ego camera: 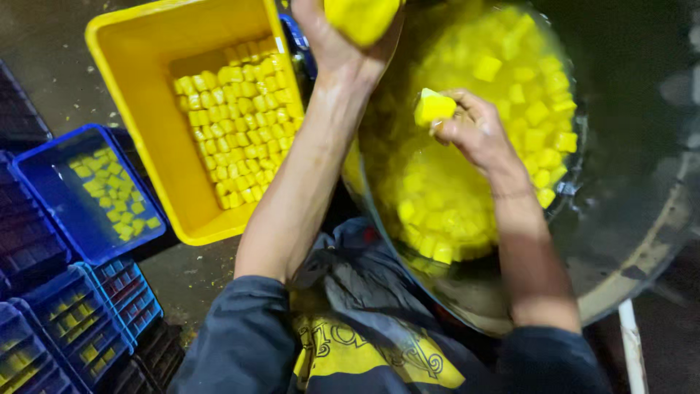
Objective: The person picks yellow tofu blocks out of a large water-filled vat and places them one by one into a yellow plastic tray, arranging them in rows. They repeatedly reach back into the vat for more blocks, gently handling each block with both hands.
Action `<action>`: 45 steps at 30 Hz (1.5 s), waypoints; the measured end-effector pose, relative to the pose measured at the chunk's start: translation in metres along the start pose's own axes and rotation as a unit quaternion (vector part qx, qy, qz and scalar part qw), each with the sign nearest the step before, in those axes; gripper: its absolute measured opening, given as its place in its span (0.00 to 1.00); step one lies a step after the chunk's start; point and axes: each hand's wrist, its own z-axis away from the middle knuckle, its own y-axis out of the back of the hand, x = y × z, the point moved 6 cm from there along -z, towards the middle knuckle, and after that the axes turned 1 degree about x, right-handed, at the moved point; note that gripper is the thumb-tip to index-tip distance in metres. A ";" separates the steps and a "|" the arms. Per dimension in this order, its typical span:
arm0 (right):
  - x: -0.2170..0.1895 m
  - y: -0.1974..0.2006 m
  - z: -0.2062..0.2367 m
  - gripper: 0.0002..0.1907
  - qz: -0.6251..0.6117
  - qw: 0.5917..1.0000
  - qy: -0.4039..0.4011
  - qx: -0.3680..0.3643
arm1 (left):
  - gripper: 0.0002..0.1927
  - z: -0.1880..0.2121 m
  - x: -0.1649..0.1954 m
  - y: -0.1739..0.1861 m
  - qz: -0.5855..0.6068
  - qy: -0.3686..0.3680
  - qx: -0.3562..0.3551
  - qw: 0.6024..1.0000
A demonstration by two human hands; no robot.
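Observation:
My left hand (pixel 339 45) is raised at the top of the view, closed around a yellow cube (pixel 362 18). My right hand (pixel 467 130) hovers over a large metal wok (pixel 620 241) and pinches a smaller yellow cube (pixel 433 107) between its fingertips. The wok is full of yellow liquid with many yellow cubes (pixel 510 80) floating in it. To the left of my left forearm stands a yellow plastic tub (pixel 138 95) holding tidy rows of yellow cubes (pixel 237 124).
A blue crate (pixel 44 190) with several yellow cubes sits on the floor at left. Below it stand blue slotted crates (pixel 87 314), stacked, some with cubes inside. Dark crates line the far left edge. A white pole (pixel 633 346) rises at the lower right.

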 end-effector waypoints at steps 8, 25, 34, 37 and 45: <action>-0.088 -0.226 -0.040 0.33 0.438 0.889 -0.131 0.006 | 0.34 0.077 0.115 0.076 -0.063 0.054 0.058 0.995; 0.187 -0.447 -0.336 0.34 -0.038 0.988 -0.148 -0.014 | 0.50 0.036 0.343 0.339 -0.183 -0.057 0.340 0.921; 0.214 -0.519 -0.427 0.58 0.554 0.807 -0.125 0.160 | 0.39 0.135 0.336 0.416 -0.550 0.020 0.485 0.679; 0.201 -0.478 -0.396 0.53 0.359 0.922 0.046 0.139 | 0.42 0.148 0.319 0.419 -0.752 0.046 0.411 0.513; 0.239 -0.284 -0.023 0.16 0.029 0.993 -0.103 0.052 | 0.45 0.121 0.271 0.384 -0.870 0.065 0.315 0.373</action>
